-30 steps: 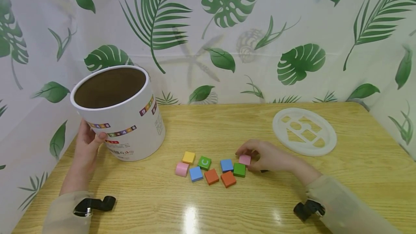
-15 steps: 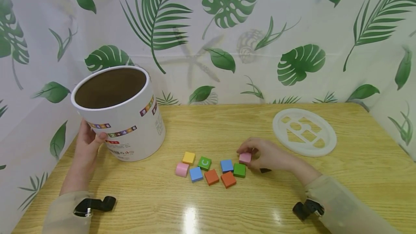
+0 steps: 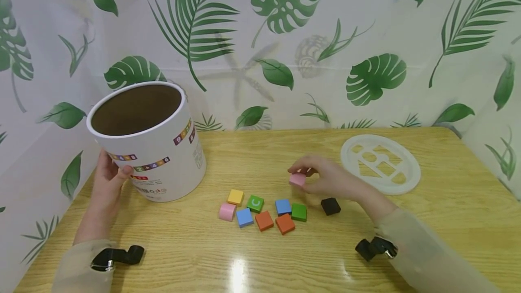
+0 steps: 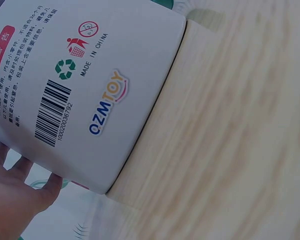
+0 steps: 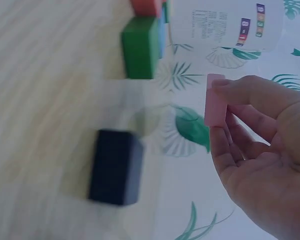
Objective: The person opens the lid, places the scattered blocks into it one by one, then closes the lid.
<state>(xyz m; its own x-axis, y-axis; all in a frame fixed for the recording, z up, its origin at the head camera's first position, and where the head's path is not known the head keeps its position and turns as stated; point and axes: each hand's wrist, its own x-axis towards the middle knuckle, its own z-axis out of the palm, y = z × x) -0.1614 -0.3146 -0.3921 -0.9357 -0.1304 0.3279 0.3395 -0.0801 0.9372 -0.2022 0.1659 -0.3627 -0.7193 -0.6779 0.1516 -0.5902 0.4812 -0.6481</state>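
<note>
The right hand [image 3: 331,177] pinches a pink block [image 3: 297,179] between thumb and fingers, lifted above the table. In the right wrist view the same pink block [image 5: 216,101] shows its narrow side. The left hand [image 3: 109,180] holds the lower left side of a white bucket [image 3: 171,171], thumb in front, other fingers partly hidden behind it. Below the right hand lies a black block [image 3: 330,206]. Nearby on the table are a green block [image 3: 299,212], a blue block [image 3: 283,207] and an orange-red block [image 3: 285,224].
More blocks lie just left: another orange-red block [image 3: 264,221], a green block with a white C [image 3: 255,204], a blue block [image 3: 244,217], a yellow block [image 3: 235,197] and a pink block [image 3: 227,211]. A white disc with cut-out shapes [image 3: 411,168] lies at back right.
The right hand has picked the pink block up from beside the green one and moved it up and leftward. The black block has come into full view. The left hand stays on the bucket.
</note>
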